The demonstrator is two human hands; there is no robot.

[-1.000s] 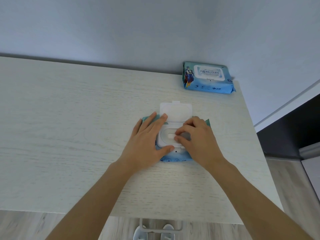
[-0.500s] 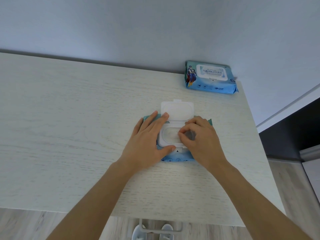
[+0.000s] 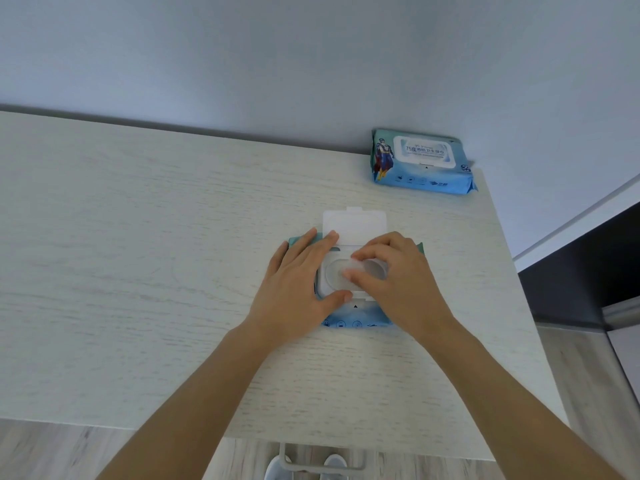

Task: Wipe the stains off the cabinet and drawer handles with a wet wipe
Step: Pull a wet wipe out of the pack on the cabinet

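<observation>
A blue wet wipe pack (image 3: 356, 318) lies on the pale wood cabinet top (image 3: 138, 271), its white lid (image 3: 355, 225) flipped open toward the wall. My left hand (image 3: 298, 289) lies flat on the pack's left side, thumb against the front of the white lid frame, holding it down. My right hand (image 3: 398, 282) covers the right side, and its thumb and forefinger pinch a thin whitish wet wipe (image 3: 353, 268) at the oval opening. A grey cabinet handle (image 3: 322, 464) shows just below the front edge of the top.
A second blue wet wipe pack (image 3: 420, 161), lid shut, lies at the back right corner against the wall. The cabinet top ends close to the right of my right hand. Dark furniture (image 3: 581, 271) stands further right. Wood floor and the tips of two shoes show below.
My right fingertips have shifted a little to the left over the opening and closed on the wipe. The left hand has stayed on the pack.
</observation>
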